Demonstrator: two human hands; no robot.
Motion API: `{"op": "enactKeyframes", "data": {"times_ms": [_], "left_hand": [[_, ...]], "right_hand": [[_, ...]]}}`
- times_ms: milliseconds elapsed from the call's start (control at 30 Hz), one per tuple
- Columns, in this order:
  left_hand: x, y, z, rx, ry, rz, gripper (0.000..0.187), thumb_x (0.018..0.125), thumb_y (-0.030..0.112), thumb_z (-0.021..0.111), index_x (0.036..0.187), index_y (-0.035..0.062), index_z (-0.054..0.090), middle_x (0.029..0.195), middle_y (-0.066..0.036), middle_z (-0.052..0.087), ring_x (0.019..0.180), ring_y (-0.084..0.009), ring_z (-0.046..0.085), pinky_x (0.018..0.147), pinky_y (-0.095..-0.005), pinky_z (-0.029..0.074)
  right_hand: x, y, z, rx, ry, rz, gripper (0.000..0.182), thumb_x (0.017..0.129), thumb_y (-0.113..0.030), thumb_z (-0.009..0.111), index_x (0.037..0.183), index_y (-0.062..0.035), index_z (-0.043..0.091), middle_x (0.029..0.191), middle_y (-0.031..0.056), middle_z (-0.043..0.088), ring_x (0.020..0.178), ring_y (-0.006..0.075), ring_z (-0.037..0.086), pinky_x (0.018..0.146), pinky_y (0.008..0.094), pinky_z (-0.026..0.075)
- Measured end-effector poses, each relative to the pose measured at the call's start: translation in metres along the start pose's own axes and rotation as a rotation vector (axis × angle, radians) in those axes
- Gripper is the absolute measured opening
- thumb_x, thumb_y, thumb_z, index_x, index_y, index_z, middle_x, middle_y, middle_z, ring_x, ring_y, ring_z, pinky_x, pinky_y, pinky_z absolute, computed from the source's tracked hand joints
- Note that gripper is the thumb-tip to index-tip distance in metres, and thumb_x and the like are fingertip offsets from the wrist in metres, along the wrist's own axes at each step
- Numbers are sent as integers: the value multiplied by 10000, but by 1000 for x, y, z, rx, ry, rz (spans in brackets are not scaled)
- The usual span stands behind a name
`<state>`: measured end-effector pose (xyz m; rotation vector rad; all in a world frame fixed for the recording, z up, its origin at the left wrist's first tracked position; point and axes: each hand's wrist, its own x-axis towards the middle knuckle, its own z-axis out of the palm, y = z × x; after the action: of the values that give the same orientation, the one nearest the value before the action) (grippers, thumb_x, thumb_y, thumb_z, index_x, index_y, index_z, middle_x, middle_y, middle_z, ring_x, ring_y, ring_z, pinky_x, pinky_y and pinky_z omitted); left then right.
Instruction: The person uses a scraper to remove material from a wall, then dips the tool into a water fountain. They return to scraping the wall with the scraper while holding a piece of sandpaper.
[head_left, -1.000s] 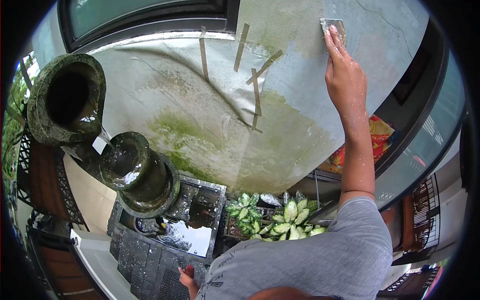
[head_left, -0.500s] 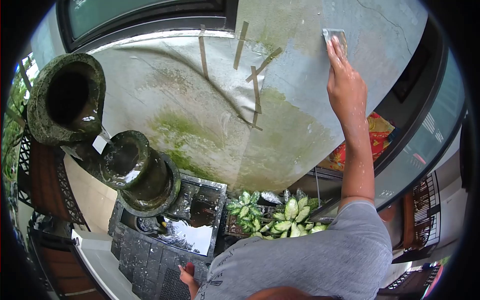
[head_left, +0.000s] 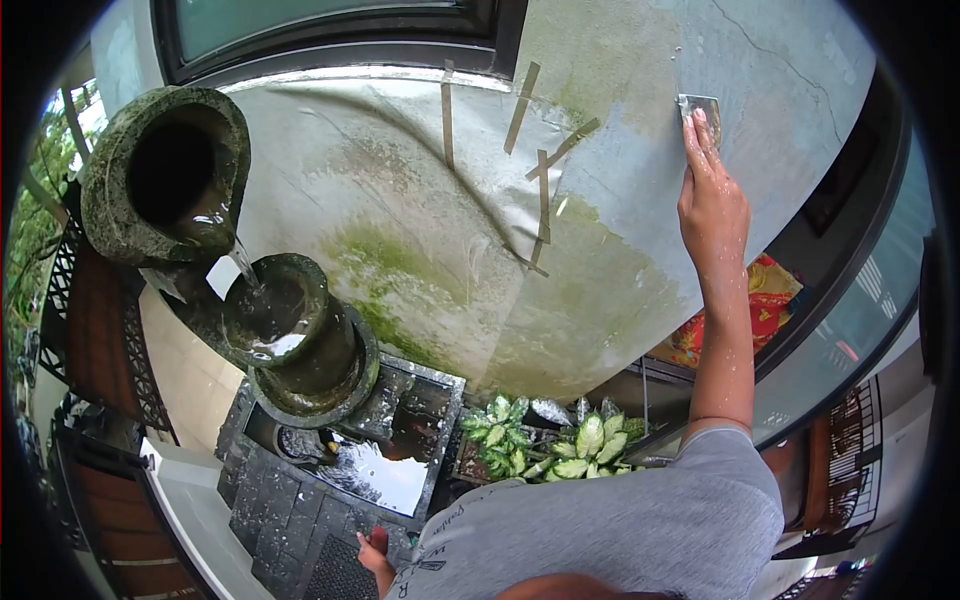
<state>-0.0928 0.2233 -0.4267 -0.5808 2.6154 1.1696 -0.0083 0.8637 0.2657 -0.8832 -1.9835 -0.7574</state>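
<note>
My right hand (head_left: 712,205) reaches up along the wall (head_left: 620,240), its fingers pressed on a flat, metallic-looking scraper blade (head_left: 704,112). The blade lies against the bluish-grey painted surface. Small pale flecks are scattered over this hand and forearm. Down at the bottom, my left hand (head_left: 373,548) hangs beside the grey shirt with its fingers curled. Something reddish shows at its top, too small to name. Left of the scraper, strips of brown tape (head_left: 522,108) hold a stained, wrinkled whitish sheet (head_left: 400,190) on the wall.
A stone fountain spills water from its upper bowl (head_left: 110,190) into a lower pot (head_left: 318,330) above a square basin (head_left: 455,420). Leafy plants (head_left: 590,440) grow at the wall's foot. A dark window frame (head_left: 350,55) is above; a glass panel (head_left: 850,330) stands right.
My right hand and the scraper have slid a little down the wall. The whole view has shifted slightly, so the wall and fountain appear further right. My left hand stays low.
</note>
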Motion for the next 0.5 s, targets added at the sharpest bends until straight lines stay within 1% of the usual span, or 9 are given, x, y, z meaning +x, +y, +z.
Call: {"op": "enactKeyframes", "data": {"times_ms": [67,133,167,233,300,367,467,500], "left_hand": [[2,1,-1,13,5,36,777,1007,682,477,1007,-12,826,948,-169,805,915,-329,756,907,-431,535],[10,-18,-3,226,-101,135,785,1009,685,470,999,-16,824,946,-168,805,921,-331,754,908,-436,534],[10,-13,0,223,-108,142,785,1009,685,470,999,-16,824,946,-168,805,921,-331,754,908,-436,534],[9,-5,-4,44,-107,87,795,1011,695,457,1015,-11,823,955,-165,805,934,-333,753,908,-441,533],[13,9,-1,43,-83,68,792,1012,692,462,1017,-15,821,961,-169,804,936,-331,753,909,-441,534],[15,14,0,31,-53,43,790,1013,689,467,1020,-18,819,968,-174,803,939,-330,753,910,-441,534],[18,20,3,-54,-1,64,783,1010,678,494,1033,-36,812,977,-191,798,941,-332,752,918,-441,535],[16,20,1,-126,-9,0,780,1008,672,507,1033,-47,809,974,-198,796,940,-335,751,922,-439,537]], "right_hand": [[11,6,6,43,118,-75,562,973,-19,521,1504,-193,572,1564,-38,537,1012,312,752,838,417,639],[39,6,4,33,143,-90,564,967,-16,524,1502,-189,575,1565,-41,536,1017,309,752,839,415,640],[55,3,1,41,183,-127,567,962,-13,528,1501,-184,577,1567,-43,535,1022,307,752,840,413,640],[63,3,-5,5,186,-139,564,957,-11,531,1495,-173,581,1566,-38,536,1024,306,751,838,414,641],[56,3,-8,-22,187,-147,561,952,-9,534,1489,-163,586,1565,-32,538,1026,306,751,836,414,641],[31,0,-13,-25,63,-76,566,948,-4,537,1493,-150,578,1558,-18,546,1025,304,752,831,416,642],[11,4,0,-16,67,-72,589,937,8,535,1503,-155,567,1555,-9,549,1014,309,752,811,418,644],[18,1,-1,-14,73,-73,589,937,8,535,1503,-155,567,1555,-9,549,1014,309,752,811,418,644]]}}
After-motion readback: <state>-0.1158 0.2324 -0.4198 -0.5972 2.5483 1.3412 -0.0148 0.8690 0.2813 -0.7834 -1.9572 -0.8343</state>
